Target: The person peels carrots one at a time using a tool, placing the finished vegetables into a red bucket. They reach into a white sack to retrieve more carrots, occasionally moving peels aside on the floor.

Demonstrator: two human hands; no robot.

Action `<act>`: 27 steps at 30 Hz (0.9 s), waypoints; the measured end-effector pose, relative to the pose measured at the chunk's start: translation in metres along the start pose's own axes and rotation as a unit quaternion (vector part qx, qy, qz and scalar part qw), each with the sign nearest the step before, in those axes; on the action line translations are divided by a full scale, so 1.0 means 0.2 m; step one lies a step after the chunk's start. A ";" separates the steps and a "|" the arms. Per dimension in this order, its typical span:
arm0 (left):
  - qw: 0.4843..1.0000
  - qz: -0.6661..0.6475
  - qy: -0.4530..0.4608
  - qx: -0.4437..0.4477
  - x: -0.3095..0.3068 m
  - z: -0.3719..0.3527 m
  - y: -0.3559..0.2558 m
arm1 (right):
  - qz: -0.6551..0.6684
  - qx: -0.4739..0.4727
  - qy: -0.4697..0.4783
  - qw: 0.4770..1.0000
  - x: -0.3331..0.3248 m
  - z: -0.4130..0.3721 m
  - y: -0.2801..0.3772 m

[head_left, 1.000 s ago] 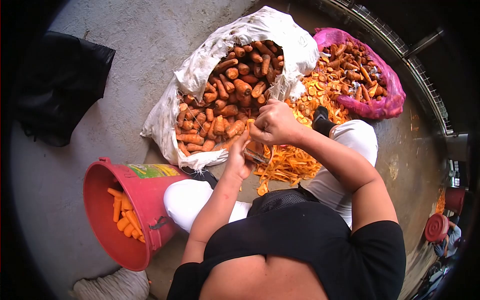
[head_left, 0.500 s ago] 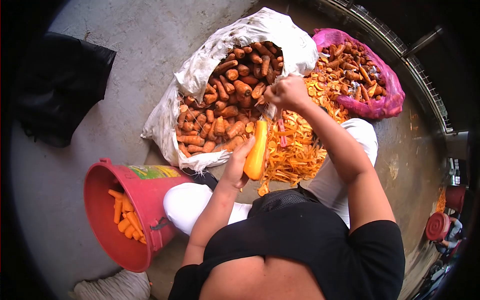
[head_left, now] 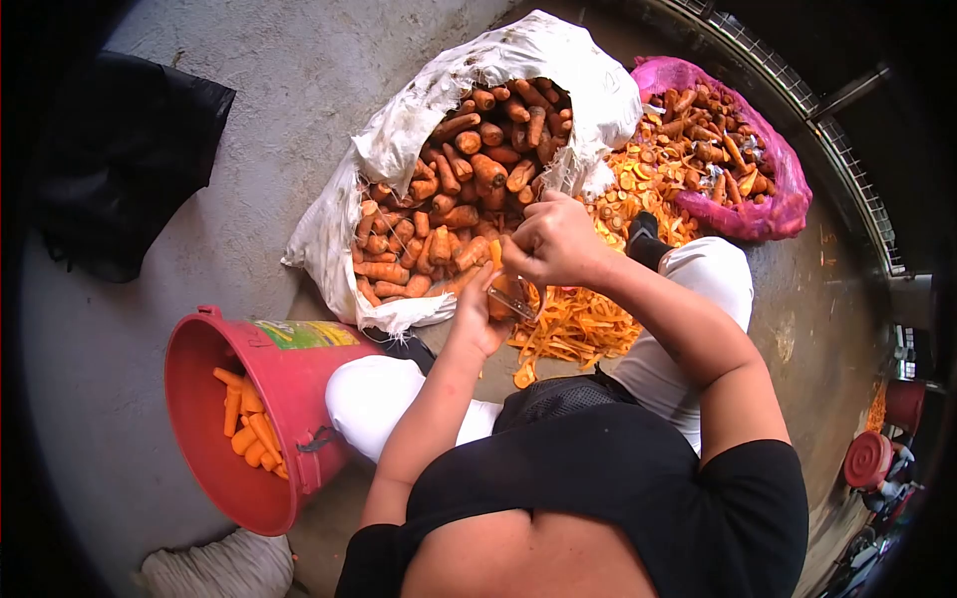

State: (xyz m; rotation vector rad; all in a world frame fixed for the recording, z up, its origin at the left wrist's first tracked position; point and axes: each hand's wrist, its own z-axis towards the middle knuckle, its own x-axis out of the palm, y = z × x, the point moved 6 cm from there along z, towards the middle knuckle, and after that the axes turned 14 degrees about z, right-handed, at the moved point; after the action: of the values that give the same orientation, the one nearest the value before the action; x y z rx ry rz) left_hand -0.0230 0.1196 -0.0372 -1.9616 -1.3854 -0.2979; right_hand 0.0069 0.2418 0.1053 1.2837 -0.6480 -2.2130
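My left hand (head_left: 482,317) is closed around a peeled carrot (head_left: 501,297), partly hidden by the fingers. My right hand (head_left: 554,239) is closed on a peeler, whose metal part (head_left: 513,302) lies across the carrot. Below and right of the hands is a heap of orange peelings (head_left: 588,329). Just beyond the hands stands an open white sack (head_left: 384,149) full of unpeeled carrots (head_left: 454,214).
A red bucket (head_left: 314,384) holding peeled carrots (head_left: 261,434) lies tilted at the left. A pink sack (head_left: 788,199) of carrots is at the upper right. Black cloth (head_left: 140,159) and a folded grey sack (head_left: 224,568) lie on the floor. Far right, a person (head_left: 902,463) is beside a red lid.
My right hand has come down and toward the left hand, bringing the peeler onto the carrot. The carrot is now less upright and more hidden by the hands.
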 end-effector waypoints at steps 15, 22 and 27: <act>0.998 0.015 0.036 0.050 0.05 -0.03 -0.03 | 0.000 -0.005 0.016 1.000 0.06 -0.03 -0.08; 0.985 0.127 0.102 0.057 0.13 -0.14 -0.01 | -0.064 0.060 -0.029 0.996 -0.03 0.00 -0.32; 0.981 0.142 0.114 0.067 0.13 -0.17 -0.05 | -0.040 0.101 -0.049 0.993 -0.03 0.01 -0.36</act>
State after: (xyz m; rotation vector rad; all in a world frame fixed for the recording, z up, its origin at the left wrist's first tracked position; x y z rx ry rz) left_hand -0.0144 0.1175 0.0049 -1.9151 -0.9426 -0.2777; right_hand -0.0062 0.3004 0.0653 1.3255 -0.8917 -2.3364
